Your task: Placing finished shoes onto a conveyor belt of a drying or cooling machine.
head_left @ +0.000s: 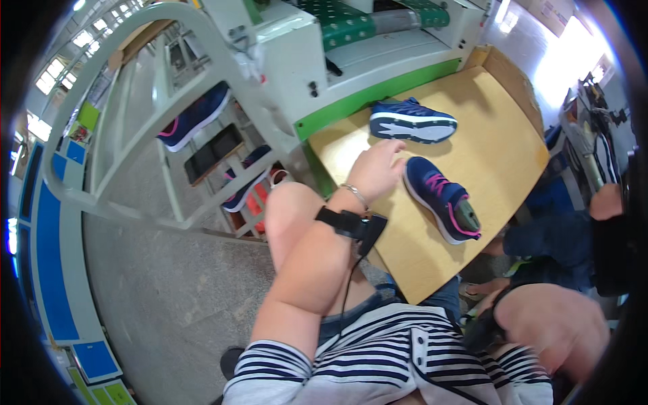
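A navy running shoe with pink laces stands on the tan board, a grey-green insert like a shoe last showing in its opening. Beyond it a second navy shoe lies on its side, its white and dark sole facing me. My left hand hovers at the board's left edge beside the toe of the pink-laced shoe. Its fingers are apart and nothing is in them. At the lower right my right arm is bent and smeared by motion; its fingers cannot be made out.
A white machine with a green patterned roller stands behind the board. On the left, a metal rack holds more navy shoes. A co-worker's blue sleeve is close on the right. A cardboard edge borders the board.
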`<state>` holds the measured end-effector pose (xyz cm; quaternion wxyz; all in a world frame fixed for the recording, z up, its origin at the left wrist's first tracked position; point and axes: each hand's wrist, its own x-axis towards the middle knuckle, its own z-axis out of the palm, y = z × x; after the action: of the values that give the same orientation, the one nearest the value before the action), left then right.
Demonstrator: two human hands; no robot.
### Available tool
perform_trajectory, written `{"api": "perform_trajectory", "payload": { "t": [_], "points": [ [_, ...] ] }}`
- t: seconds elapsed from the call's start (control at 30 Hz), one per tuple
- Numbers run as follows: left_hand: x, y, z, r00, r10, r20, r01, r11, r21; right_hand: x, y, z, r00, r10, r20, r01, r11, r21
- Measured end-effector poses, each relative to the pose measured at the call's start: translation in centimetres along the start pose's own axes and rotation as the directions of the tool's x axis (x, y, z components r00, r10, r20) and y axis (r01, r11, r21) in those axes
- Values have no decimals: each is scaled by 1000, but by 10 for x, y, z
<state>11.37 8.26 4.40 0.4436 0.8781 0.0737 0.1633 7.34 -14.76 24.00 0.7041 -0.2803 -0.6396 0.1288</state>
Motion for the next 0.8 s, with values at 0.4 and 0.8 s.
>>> {"api": "perform_trajectory", "payload": {
  "t": [0.4, 0.8],
  "points": [
    [52, -74, 13, 732, -499, -464, 325, 854, -406, -140, 83, -76, 609, 529, -592, -530, -284, -799],
    [80, -70, 2, 896, -430, -108, 237, 669, -704, -171, 73, -96, 487, 525, -698, -828, 22, -560]
  ]
}}
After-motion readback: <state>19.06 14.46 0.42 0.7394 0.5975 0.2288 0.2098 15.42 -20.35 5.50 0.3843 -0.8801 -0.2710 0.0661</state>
